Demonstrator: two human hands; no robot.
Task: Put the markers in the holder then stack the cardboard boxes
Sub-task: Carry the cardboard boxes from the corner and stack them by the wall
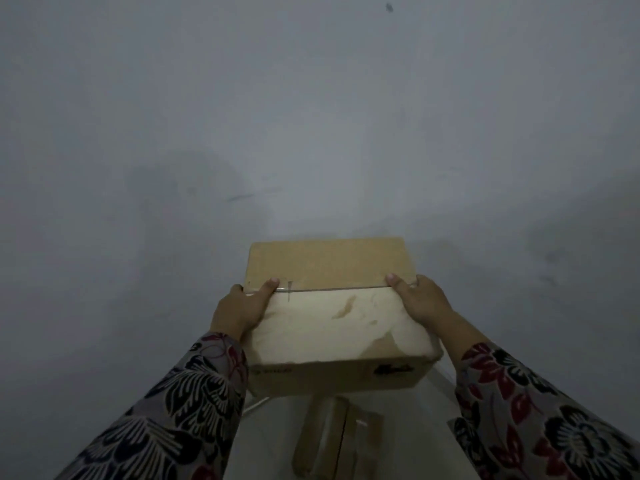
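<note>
From the head view, the person holds a cardboard box [332, 306] up in front of a bare grey wall [311, 116], one hand on each side. The left hand [239, 310] clamps the box's left edge with the thumb lying across the top, and the right hand [420, 299] does the same on the right edge. Patterned sleeves [194, 403] cover both arms. Below the held box, a second, smaller box [337, 441] lies on a pale surface [270, 445], apart from the one in the air. No markers or holder show here, so I judge the stacking step is in hand. The next move likely calls for lining the two boxes up squarely so the pile sits steady.
</note>
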